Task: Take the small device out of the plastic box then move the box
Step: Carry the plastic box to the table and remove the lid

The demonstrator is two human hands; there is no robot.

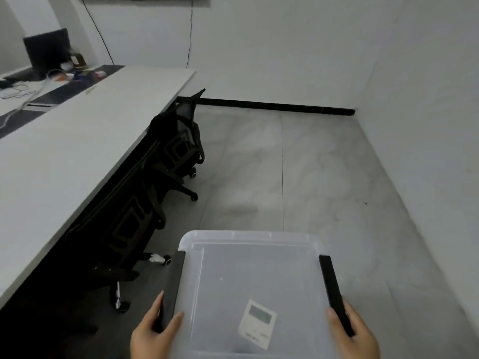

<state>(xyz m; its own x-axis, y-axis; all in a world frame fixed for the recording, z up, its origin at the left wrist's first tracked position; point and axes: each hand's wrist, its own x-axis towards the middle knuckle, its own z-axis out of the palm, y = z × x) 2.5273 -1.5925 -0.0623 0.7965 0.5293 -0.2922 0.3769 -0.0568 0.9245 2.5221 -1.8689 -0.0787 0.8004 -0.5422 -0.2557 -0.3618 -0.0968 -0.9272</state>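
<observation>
A clear plastic box point(248, 238) with a black handle on each side fills the lower middle of the head view, held above the grey floor. Inside it, near the front right, lies a small white device point(257, 322) with a grey screen. My left hand point(153, 335) grips the box's left black handle point(172, 286). My right hand point(355, 335) grips the right black handle point(333, 288). The box's near edge is cut off by the frame.
A long white table point(77, 141) runs along the left, with black office chairs point(178, 146) pushed under it. A monitor point(46, 53) and cables sit at its far end. Grey tiled floor point(311, 164) stretches ahead to white walls.
</observation>
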